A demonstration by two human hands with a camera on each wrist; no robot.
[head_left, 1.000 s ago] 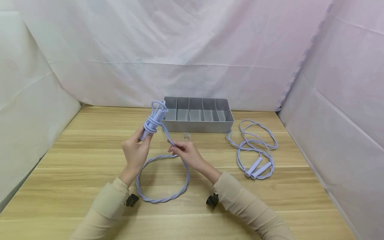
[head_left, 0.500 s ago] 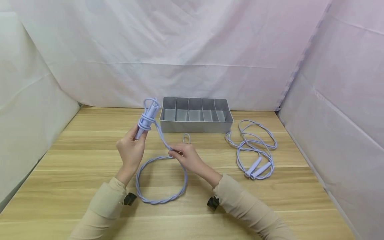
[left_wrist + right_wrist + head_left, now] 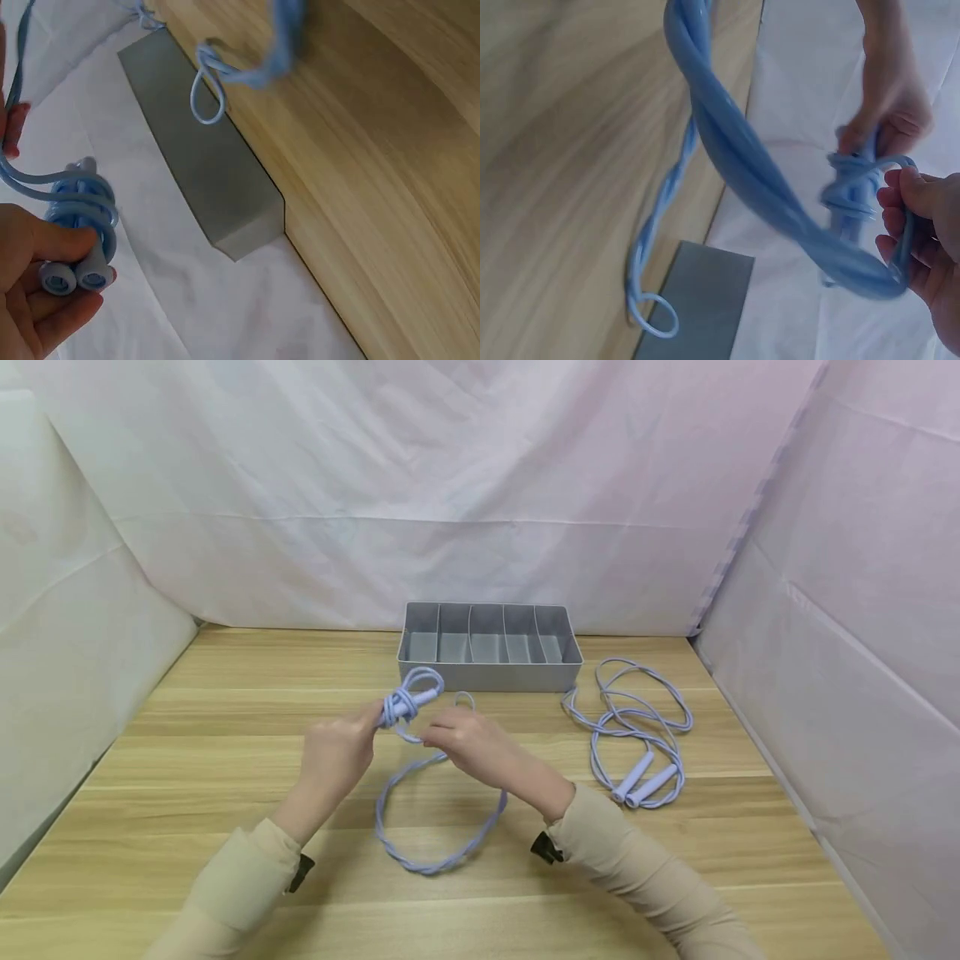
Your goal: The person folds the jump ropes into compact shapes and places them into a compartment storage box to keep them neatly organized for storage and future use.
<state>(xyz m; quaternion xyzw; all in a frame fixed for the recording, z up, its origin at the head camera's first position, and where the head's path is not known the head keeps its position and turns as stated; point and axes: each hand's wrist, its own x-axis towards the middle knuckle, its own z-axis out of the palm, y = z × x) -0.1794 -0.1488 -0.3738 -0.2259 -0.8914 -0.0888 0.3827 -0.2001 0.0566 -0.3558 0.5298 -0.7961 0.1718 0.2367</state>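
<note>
Pale-blue handles (image 3: 92, 268) are clasped by the left hand (image 3: 337, 752); right hand (image 3: 476, 746) pinches rope (image 3: 741, 154).

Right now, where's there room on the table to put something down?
The table is bare between the left hand and the left cloth wall, and between the right sleeve and the right cloth wall, on the near side of the loose rope. It's crowded in the middle, where the right hand and wound rope are, in front of the gray tray.

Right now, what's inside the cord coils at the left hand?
Two handles, ends side by side, gripped by the left hand. The coils cover their middles; whether anything else is inside can't be seen.
</note>
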